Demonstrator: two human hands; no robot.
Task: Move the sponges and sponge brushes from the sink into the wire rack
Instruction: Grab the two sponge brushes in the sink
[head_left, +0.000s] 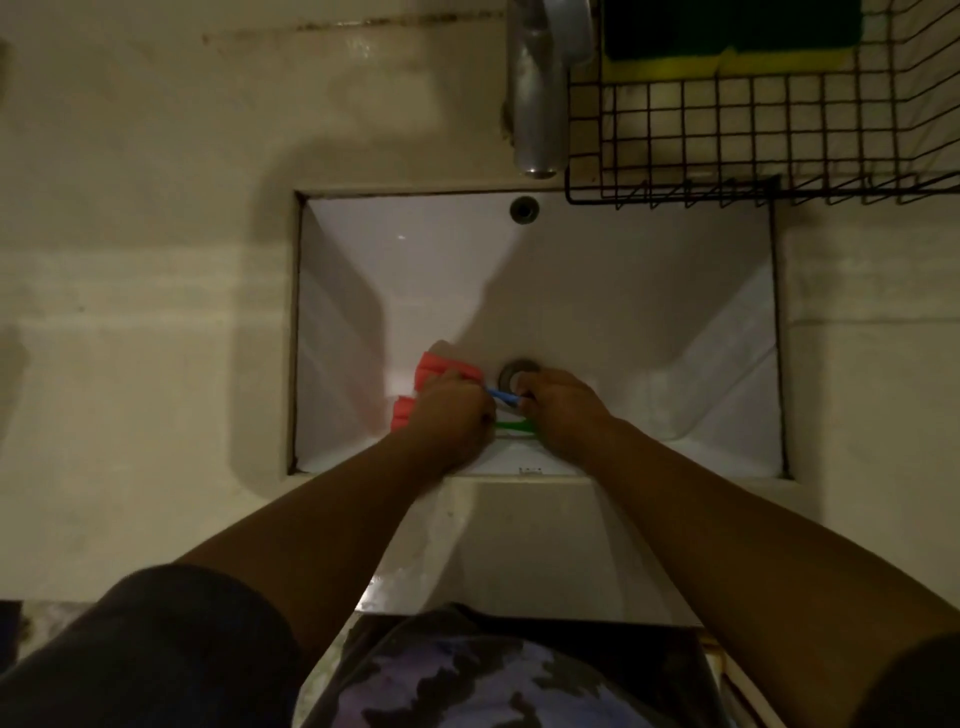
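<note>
Both my hands are down in the white sink (571, 270), close together near the drain (517, 370). My left hand (454, 413) is closed over two sponge brushes with red foam heads (441, 370), the second red head (402, 413) poking out lower left. A blue handle (503, 396) and a green handle (514, 427) run between the hands. My right hand (561, 410) is closed on the handle ends. The black wire rack (753, 135) stands at the back right with a yellow-and-green sponge (727, 41) in it.
A metal tap (537, 88) stands behind the sink, just left of the rack. An overflow hole (523, 209) sits in the sink's back wall. Pale countertop (145, 312) surrounds the sink on both sides.
</note>
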